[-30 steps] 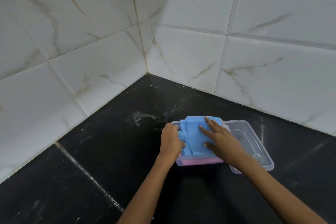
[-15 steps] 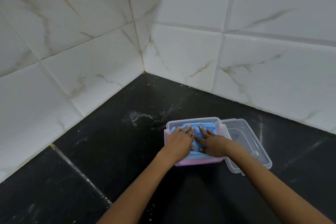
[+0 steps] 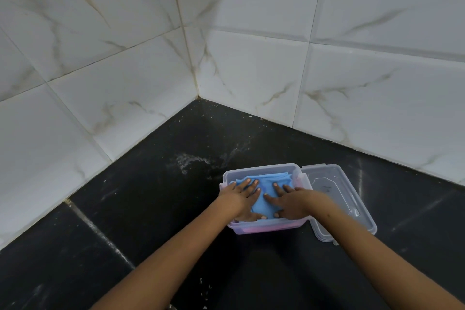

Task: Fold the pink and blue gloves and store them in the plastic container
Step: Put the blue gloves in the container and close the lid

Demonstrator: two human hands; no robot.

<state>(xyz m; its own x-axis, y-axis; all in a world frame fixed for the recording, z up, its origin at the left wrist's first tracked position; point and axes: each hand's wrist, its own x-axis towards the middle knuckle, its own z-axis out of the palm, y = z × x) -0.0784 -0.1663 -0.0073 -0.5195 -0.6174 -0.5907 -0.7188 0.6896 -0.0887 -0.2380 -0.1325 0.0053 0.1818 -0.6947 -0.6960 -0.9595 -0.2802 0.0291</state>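
So you've got both hands down in the plastic container [image 3: 261, 168] here. Your left hand [image 3: 241, 200] lies flat with the fingers straight and spread, pressing on the left side of the blue gloves [image 3: 264, 192], and your right hand [image 3: 289, 202] does the same on the right side, fingers stretched out, thumbs pointing toward each other near the front wall. Neither hand is gripping anything, it's just flat palms pushing down.

The blue gloves are folded and sit inside the container, filling most of it, with the folded edge showing along the back wall. Under them there's pink showing through the clear front wall, so the pink gloves [image 3: 259, 230] are at the bottom, though you can't make out how they're folded.

The container sits on the black floor [image 3: 151, 209], near a corner of white marbled wall tiles [image 3: 251, 70]. Its clear lid [image 3: 334, 189] lies flat on the floor just beside it on the right, touching or nearly touching the container's side.
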